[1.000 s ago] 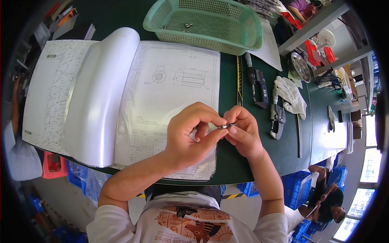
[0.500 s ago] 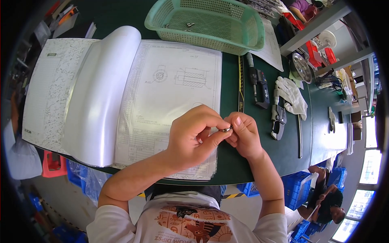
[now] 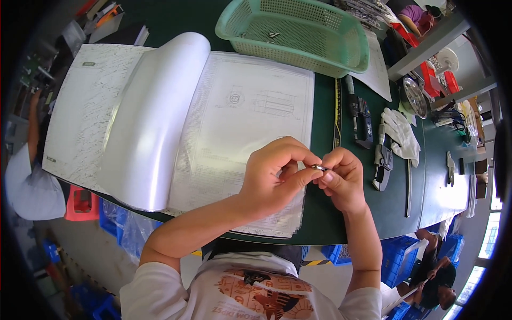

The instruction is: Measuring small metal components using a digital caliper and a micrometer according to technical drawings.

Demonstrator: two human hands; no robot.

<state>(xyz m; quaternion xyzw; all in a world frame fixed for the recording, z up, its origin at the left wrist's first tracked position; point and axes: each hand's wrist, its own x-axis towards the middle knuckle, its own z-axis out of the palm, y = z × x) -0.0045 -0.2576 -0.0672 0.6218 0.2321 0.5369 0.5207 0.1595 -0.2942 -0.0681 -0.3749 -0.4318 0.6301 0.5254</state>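
Observation:
A small shiny metal part (image 3: 319, 167) is pinched between the fingertips of both hands, above the right edge of an open folder of drawings (image 3: 240, 128). My left hand (image 3: 277, 173) grips its left end with thumb and forefinger. At its other end are the closed thumb and fingers of my right hand (image 3: 344, 181). Fingertips cover most of the part, so its full shape is hidden. Beyond the hands, a green plastic basket (image 3: 298, 61) holds several similar small metal pieces (image 3: 273, 34).
Right of the folder lie a yellow-marked ruler (image 3: 337, 114), two digital micrometers (image 3: 361, 120), a white glove (image 3: 401, 136) and a thin metal rod (image 3: 409, 186). A metal bowl (image 3: 413, 97) stands farther back. Blue crates (image 3: 399, 258) sit below the table. Other people are at the left and right.
The whole view has shifted, so the table things sit farther right. My right thumb has come down, and more of the metal part shows between the fingertips.

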